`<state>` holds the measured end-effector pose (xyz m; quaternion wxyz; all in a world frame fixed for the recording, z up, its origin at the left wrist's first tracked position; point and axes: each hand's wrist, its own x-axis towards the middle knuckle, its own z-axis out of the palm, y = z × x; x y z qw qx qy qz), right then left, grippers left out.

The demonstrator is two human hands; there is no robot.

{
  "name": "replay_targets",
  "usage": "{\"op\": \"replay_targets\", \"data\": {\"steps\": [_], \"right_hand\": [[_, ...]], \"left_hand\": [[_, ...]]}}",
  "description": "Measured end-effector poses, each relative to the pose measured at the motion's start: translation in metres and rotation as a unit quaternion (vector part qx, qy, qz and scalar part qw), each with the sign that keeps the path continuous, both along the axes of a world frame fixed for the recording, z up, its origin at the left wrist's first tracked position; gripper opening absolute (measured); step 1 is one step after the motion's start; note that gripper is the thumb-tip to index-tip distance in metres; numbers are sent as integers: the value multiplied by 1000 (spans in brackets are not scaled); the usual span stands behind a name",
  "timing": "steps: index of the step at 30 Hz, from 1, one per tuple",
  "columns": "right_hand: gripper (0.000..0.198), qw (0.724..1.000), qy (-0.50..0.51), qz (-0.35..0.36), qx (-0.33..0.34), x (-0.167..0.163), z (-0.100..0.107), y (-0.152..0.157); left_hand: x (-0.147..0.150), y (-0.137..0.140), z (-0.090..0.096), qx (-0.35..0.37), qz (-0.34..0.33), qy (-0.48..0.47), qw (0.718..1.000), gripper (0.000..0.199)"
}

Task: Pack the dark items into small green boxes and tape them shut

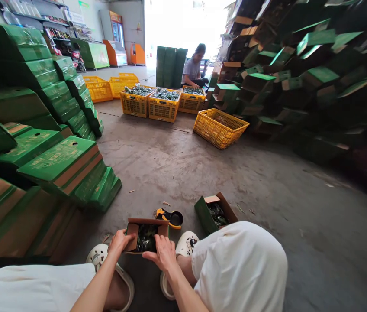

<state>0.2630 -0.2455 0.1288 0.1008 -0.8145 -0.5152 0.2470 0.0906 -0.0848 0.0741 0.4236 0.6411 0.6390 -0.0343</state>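
Between my feet on the floor stands an open cardboard box (148, 222), green outside and brown inside. Dark green items in shiny clear plastic wrap (146, 238) fill it. My left hand (117, 242) grips the box at its left side flap. At the right flap and near corner is my right hand (164, 252), its fingers over the flap and its thumb stretched left across the front. Just behind the box lies a yellow-and-black tape dispenser (169, 217). A second open green box (205, 216) with similar wrapped items stands to the right, partly hidden by my knee.
Stacked green cartons (63, 160) rise on the left. A tall pile of green boxes (320, 78) leans on the right. Ahead are yellow crates (164, 110) of wrapped items and a tilted yellow crate (220, 130). A person (192, 69) sits behind them, a hand at one crate.
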Motion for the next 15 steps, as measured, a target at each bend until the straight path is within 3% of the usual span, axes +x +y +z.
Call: {"op": "replay_targets", "data": {"steps": [8,15], "right_hand": [[53,996,-79,-32,-21,1,-6,26],[47,993,-88,-72,-23,-3,-20,33]], "left_hand": [[5,-1,1,-52,64,-84,993,52],[-7,-22,-17,-76,139,-192,968,85]]}}
